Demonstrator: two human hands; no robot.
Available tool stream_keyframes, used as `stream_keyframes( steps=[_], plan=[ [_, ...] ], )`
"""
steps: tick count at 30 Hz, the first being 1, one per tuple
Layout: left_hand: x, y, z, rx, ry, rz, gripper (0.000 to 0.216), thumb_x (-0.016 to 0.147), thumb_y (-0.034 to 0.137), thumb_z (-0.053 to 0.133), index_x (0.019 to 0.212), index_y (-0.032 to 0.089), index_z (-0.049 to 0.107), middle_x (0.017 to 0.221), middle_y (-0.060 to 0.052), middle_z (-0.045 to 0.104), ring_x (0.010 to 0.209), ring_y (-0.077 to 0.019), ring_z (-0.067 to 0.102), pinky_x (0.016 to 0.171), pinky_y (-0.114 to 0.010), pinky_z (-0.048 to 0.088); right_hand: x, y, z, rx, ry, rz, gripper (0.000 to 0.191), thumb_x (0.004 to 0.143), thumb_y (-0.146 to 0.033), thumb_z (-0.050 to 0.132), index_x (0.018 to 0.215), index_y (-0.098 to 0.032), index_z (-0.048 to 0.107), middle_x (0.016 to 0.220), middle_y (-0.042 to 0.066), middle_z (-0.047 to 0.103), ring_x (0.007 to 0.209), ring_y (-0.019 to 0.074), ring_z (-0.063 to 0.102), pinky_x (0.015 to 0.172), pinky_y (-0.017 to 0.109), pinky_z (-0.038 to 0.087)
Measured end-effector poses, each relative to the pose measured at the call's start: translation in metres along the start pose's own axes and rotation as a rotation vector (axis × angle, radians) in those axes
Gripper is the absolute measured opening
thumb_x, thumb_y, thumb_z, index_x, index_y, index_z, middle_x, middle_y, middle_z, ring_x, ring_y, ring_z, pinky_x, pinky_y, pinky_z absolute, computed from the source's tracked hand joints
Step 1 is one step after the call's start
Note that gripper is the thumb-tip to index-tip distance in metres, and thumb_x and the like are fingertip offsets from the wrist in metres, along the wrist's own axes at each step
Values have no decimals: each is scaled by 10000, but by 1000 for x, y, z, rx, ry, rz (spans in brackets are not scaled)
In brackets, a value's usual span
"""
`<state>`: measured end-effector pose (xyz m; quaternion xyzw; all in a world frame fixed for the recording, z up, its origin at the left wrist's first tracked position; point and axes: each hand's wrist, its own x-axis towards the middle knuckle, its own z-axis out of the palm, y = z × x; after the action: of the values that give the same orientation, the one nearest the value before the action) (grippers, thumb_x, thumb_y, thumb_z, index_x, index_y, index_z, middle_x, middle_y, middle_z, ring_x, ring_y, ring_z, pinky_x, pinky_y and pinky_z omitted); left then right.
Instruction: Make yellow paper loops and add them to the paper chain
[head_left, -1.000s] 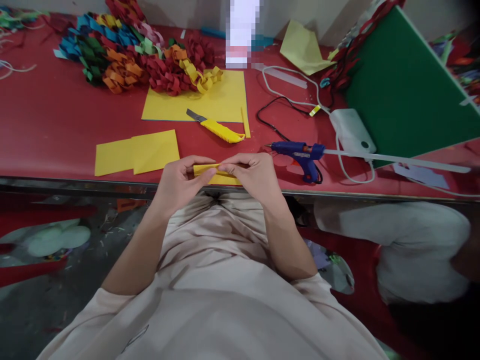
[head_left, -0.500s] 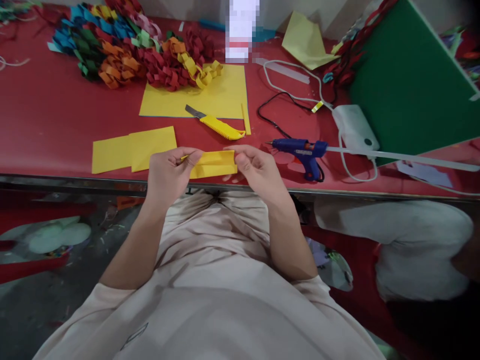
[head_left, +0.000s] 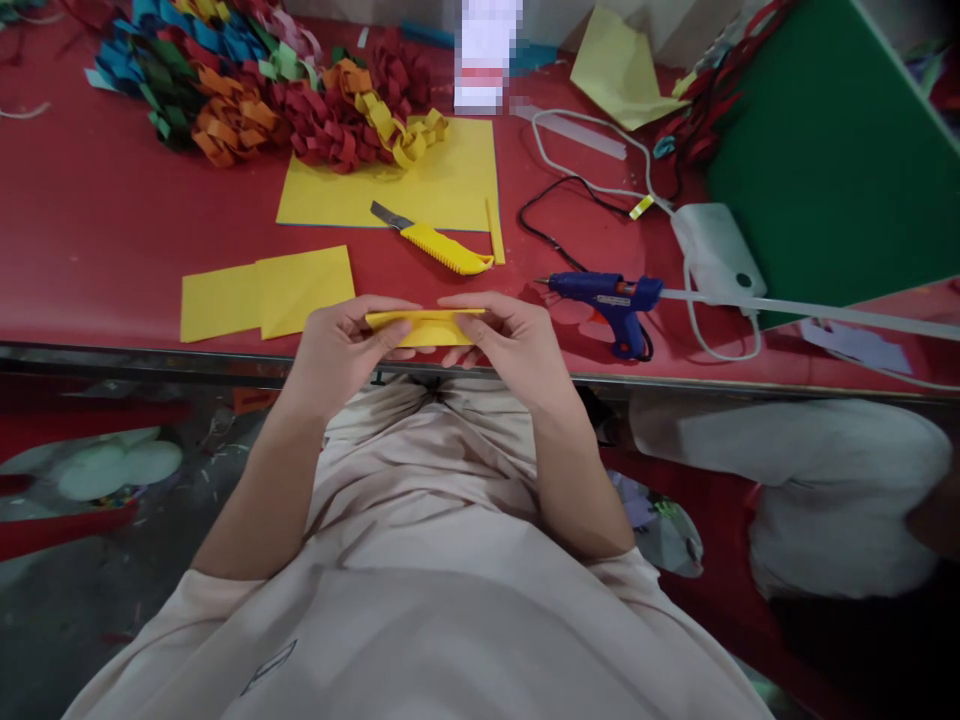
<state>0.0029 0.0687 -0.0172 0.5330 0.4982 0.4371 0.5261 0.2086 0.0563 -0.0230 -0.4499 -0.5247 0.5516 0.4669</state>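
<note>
A folded piece of yellow paper (head_left: 431,330) is held by its two ends near the table's front edge. My left hand (head_left: 349,340) pinches the left end, thumb on the near face. At the other end, my right hand (head_left: 510,340) grips it in the same way, fingers behind and thumb in front. Beyond the hands lies a yellow utility knife (head_left: 446,248), blade out and pointing left. Two overlapping yellow paper pieces (head_left: 307,290) lie left of my left hand. To the right of my right hand is a blue glue gun (head_left: 611,295) with a long glue stick in its back.
A large yellow sheet (head_left: 457,190) lies behind the knife, partly under a heap of coloured paper chains (head_left: 322,110). A white power box (head_left: 716,245) with cables and a green board (head_left: 825,160) stand at the right. Another person's leg (head_left: 825,470) is beside me.
The yellow paper has been folded over and looks narrower. My right thumb has moved inward onto its near face, and both hands now hold its ends evenly. The view has shifted slightly.
</note>
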Motion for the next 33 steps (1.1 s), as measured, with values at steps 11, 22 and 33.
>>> stream_keyframes(
  steps=[11,22,33],
  plan=[
    [-4,4,-3,12,15,-14,399,740,469,867,1000,175,791,956,-73,790,817,-225,768,752,-308,661,-9,-7,0,-21,-17,-48,323,862,-445,750,1084,-210,743,949,33,784,700,165,743,617,270,582],
    [-3,4,3,7,31,17,384,825,500,786,1051,191,752,834,-58,749,730,-261,784,662,-344,679,-1,-1,6,15,45,4,408,825,-556,767,1004,-197,692,721,-11,720,543,122,698,476,202,500],
    [-2,0,1,61,-59,-60,534,826,591,757,1152,176,681,773,-75,754,671,-253,772,577,-292,625,1,4,11,70,-8,17,389,842,-368,786,1165,-209,642,700,-37,717,527,134,703,459,204,521]
  ],
)
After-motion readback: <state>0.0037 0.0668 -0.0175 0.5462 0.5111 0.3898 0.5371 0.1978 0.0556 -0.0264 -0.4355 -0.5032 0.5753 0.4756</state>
